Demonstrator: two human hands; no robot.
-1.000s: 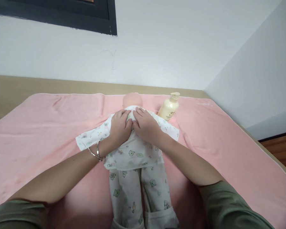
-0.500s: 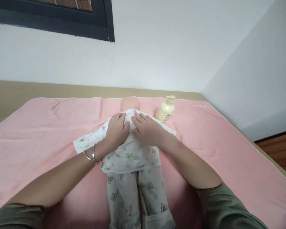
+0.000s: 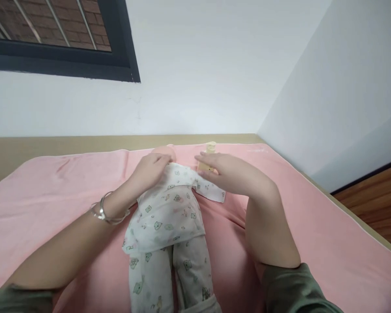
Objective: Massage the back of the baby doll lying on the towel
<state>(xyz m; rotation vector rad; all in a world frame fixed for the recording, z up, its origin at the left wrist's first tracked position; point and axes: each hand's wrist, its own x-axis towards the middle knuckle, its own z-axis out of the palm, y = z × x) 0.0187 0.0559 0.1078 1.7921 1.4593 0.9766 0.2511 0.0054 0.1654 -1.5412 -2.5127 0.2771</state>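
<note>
A doll in white patterned clothes lies on a pink cloth, its head at the far end and its face out of sight. My left hand rests at the doll's upper left shoulder, beside its head, fingers loosely bent and holding nothing. Over the doll's right sleeve, raised off the body, is my right hand, its fingers stretched toward the left with a gap at the thumb. Behind those fingers stands a pale yellow pump bottle, partly hidden by them.
The cloth covers a wooden surface that meets a white wall. A dark-framed window is at the upper left. Brown wood panelling shows at the right edge.
My right hand has lifted off the doll's back and moved right, in front of the bottle. My left hand has shifted to the shoulder. The view has tilted up, and the doll looks slightly turned.
</note>
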